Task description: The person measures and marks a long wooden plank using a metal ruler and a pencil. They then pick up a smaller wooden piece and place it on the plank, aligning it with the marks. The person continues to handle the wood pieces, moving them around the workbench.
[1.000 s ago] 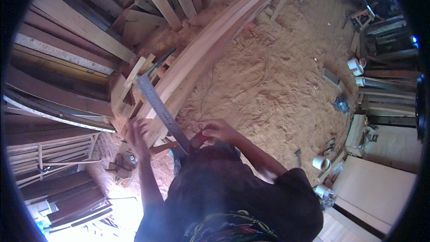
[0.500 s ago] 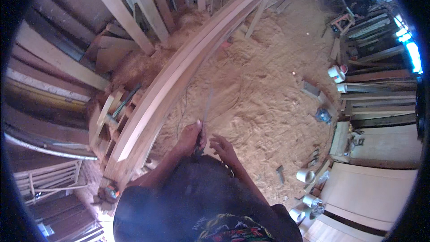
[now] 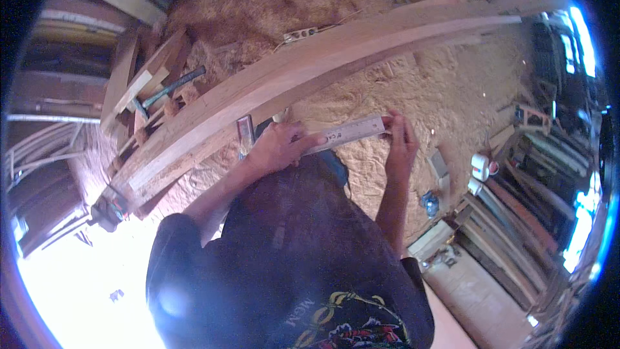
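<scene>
At the far left, a hammer [image 3: 169, 86] with a dark greenish handle lies among stacked offcuts [image 3: 139, 84], its handle slanting up toward the right. Beside it a long pale wooden beam [image 3: 336, 52] runs from lower left to upper right across the sawdust-covered floor [image 3: 445, 97], bowed in the fisheye view; its lower end sits near a clamp-like piece [image 3: 110, 210], too blurred to tell further.

Just below the beam's middle, a small metal square [image 3: 244, 130] stands close to the left hand [image 3: 278, 148]. That hand rests on the near end of a flat metal ruler [image 3: 345, 133], its fingers [image 3: 310, 141] curled loosely, with the forefinger stretched along the strip and pressing on it.

The ruler's long axis lies almost level across the view, tipped slightly upward to the right, roughly following the beam's line and sitting just below its edge. The ruler spans the gap between the two hands, in front of the person's dark shirt [image 3: 303, 252].

The right hand [image 3: 402, 139] pinches the ruler's far end, its fingers [image 3: 395, 123] narrow and closed on the strip's tip. Further right, white cups [image 3: 479, 167] stand on the floor near leaning boards [image 3: 516, 207].
</scene>
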`<action>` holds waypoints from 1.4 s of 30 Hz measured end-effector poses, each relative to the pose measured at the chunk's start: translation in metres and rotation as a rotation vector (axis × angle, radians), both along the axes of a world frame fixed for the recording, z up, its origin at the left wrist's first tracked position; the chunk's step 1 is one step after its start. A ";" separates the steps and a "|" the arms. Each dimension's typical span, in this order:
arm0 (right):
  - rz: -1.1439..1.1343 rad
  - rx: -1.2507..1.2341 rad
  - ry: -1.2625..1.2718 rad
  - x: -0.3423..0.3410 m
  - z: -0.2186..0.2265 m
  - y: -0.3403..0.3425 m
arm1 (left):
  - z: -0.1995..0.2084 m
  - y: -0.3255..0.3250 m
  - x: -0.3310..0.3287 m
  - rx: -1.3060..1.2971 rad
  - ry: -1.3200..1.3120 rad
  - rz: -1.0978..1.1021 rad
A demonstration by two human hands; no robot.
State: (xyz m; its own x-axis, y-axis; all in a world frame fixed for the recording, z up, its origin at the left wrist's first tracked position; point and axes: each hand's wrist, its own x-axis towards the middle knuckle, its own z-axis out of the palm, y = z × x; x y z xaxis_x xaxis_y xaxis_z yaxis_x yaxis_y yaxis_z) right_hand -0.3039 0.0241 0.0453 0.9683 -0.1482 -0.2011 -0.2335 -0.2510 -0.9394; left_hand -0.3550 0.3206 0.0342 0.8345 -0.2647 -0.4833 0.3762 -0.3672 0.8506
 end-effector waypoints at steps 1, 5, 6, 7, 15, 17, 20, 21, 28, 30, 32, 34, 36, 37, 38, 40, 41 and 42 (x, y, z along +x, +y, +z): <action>0.068 0.030 0.039 0.019 0.010 0.006 | 0.003 0.000 -0.001 0.037 -0.070 0.059; 0.490 0.062 0.112 0.080 0.031 0.035 | 0.009 -0.001 -0.002 0.053 0.122 0.307; 0.622 0.050 0.131 0.093 0.031 0.044 | 0.010 -0.007 -0.003 0.057 0.114 0.386; 0.691 0.008 0.176 0.107 0.028 0.054 | 0.010 -0.012 -0.002 0.068 0.102 0.470; 1.239 -0.006 0.226 0.225 -0.005 0.089 | 0.006 -0.123 0.021 0.177 0.205 1.089; 1.453 -0.111 0.188 0.255 -0.012 0.094 | 0.006 -0.156 0.038 0.183 0.259 1.214; 1.654 -0.111 0.150 0.281 -0.016 0.097 | 0.011 -0.208 0.063 0.202 0.277 1.396; 1.706 -0.095 0.135 0.287 -0.018 0.102 | 0.010 -0.216 0.071 0.214 0.295 1.432; 1.903 -0.079 0.054 0.297 -0.040 0.125 | -0.001 -0.248 0.096 0.282 0.376 1.682; 1.956 -0.087 -0.045 0.299 -0.046 0.129 | -0.002 -0.255 0.097 0.285 0.380 1.711; 1.987 -0.075 -0.062 0.301 -0.049 0.132 | -0.005 -0.258 0.097 0.256 0.403 1.735; 2.036 -0.061 -0.112 0.303 -0.050 0.136 | -0.007 -0.261 0.098 0.315 0.355 1.754; 2.076 -0.055 -0.141 0.304 -0.050 0.141 | -0.011 -0.261 0.098 0.295 0.357 1.763; 2.071 -0.053 -0.161 0.305 -0.049 0.142 | -0.013 -0.262 0.099 0.292 0.358 1.765; 2.101 -0.054 -0.171 0.305 -0.049 0.144 | -0.014 -0.263 0.098 0.273 0.369 1.779; 2.107 -0.078 -0.183 0.305 -0.048 0.145 | -0.016 -0.263 0.097 0.228 0.380 1.799; 2.103 -0.084 -0.132 0.304 -0.047 0.145 | -0.017 -0.264 0.096 0.179 0.406 1.812; 2.095 -0.091 -0.081 0.304 -0.047 0.145 | -0.017 -0.264 0.095 0.185 0.407 1.810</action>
